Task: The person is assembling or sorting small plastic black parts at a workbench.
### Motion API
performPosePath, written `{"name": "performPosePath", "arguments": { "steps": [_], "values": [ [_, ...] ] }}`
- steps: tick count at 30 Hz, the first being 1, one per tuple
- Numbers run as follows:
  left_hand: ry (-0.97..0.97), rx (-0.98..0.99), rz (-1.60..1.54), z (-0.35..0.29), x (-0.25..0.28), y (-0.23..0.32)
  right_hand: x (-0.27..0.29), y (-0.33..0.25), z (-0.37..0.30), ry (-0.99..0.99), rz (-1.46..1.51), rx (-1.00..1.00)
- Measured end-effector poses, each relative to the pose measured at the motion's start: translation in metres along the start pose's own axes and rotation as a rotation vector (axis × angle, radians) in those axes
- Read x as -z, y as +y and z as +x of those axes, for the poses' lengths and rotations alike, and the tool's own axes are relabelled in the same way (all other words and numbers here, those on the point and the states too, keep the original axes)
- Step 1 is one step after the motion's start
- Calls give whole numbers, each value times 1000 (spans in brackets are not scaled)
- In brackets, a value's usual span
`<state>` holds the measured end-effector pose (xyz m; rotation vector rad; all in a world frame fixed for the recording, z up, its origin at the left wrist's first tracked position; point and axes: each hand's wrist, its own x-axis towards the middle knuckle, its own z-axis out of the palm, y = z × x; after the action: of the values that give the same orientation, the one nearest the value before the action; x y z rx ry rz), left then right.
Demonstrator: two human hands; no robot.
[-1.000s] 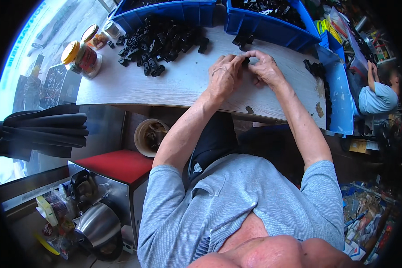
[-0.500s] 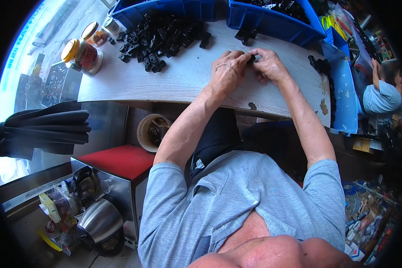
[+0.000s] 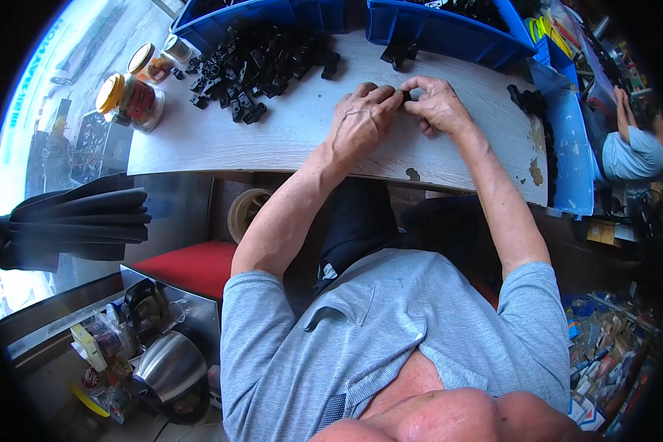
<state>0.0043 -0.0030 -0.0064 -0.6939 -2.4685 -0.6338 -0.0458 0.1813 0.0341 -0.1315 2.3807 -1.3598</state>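
Note:
Over the pale wooden table (image 3: 272, 141), my two hands meet at a small black part (image 3: 407, 96), perhaps plastic, mostly hidden by the fingers. My left hand (image 3: 362, 121), seen from its back, has its fingers closed on the part's left side. From the other side my right hand (image 3: 438, 107) pinches it between thumb and forefinger. Just beyond the hands lie a few similar black parts (image 3: 398, 56). A large heap of black parts (image 3: 254, 70) spreads to the far left of them, and a small cluster of black parts (image 3: 527, 101) sits at the right.
Blue bins (image 3: 449, 37) line the table's back, and a blue bin (image 3: 572, 155) stands along its right edge. Lidded jars (image 3: 136, 103) stand at the left. Below are a bucket (image 3: 241, 214), a red-topped cabinet (image 3: 188, 259) and a steel kettle (image 3: 171, 365). Another person (image 3: 632, 153) is at the far right.
My left hand and forearm have shifted slightly left, and my right hand a little left too. Both hands stay at the small black part. The whole view has also shifted slightly.

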Motion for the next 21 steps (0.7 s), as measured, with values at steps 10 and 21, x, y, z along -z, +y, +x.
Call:
{"name": "performPosePath", "arguments": {
  "steps": [10, 21],
  "values": [
    [268, 442, 292, 12, 17, -27, 0, 3, -7, 104, 59, -5],
    [-43, 318, 257, -16, 23, -13, 96, 63, -8, 591, 558, -122]
  ]
}}
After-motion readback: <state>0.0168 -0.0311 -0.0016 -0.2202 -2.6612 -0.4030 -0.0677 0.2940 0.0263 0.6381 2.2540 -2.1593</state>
